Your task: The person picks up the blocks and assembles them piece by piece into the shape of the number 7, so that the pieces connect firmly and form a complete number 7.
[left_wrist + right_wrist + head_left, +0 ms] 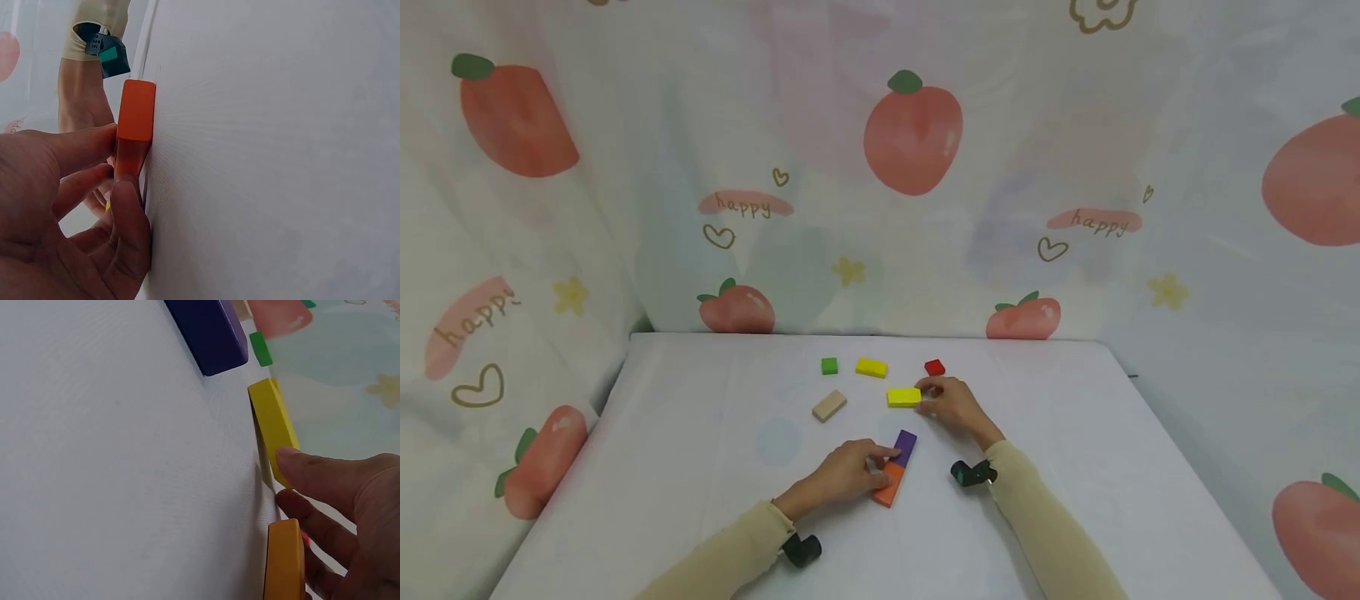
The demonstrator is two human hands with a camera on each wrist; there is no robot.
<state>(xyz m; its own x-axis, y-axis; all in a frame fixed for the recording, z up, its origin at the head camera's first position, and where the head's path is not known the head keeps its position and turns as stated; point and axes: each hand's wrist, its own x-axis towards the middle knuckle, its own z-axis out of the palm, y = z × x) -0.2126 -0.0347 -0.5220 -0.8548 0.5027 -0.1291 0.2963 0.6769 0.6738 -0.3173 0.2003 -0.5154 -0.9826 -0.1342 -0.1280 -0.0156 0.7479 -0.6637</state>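
My left hand (846, 471) is at an orange block (888, 487). Its thumb and index finger are on the block's sides in the left wrist view, and the index fingertip reaches the seam with a purple block (906, 446). These two blocks lie end to end in a slanting line. My right hand (953, 404) pinches the right end of a yellow block (903, 398) between thumb and fingers. In the right wrist view, an amber block (284, 562) stands close by the curled fingers; in the head view the hand hides it.
Behind lie a green block (829, 366), a second yellow block (872, 367) and a small red block (935, 367). A bare wood block (830, 406) rests left of the held yellow one. The white table (715, 433) meets a fruit-printed curtain (917, 267) at the back.
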